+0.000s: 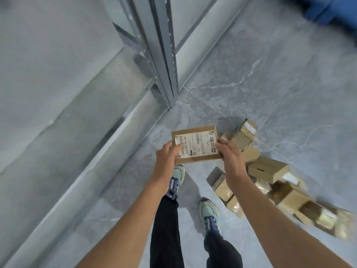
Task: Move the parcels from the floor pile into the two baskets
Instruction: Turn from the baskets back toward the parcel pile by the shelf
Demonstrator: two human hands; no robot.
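Observation:
I hold a flat brown cardboard parcel (pixel 197 145) with a white shipping label facing up, in front of me above the floor. My left hand (pixel 168 157) grips its left edge, thumb on the label. My right hand (pixel 229 154) grips its right edge. A pile of brown cardboard parcels (pixel 266 171) lies on the grey floor to my right, running toward the lower right. No basket is in view.
A grey metal rack post (pixel 162 60) stands ahead at the floor corner, with a grey wall and skirting (pixel 77 117) on the left. Something blue (pixel 332 12) shows at the top right corner. My two feet in pale green shoes (pixel 209 211) stand on the floor below the parcel.

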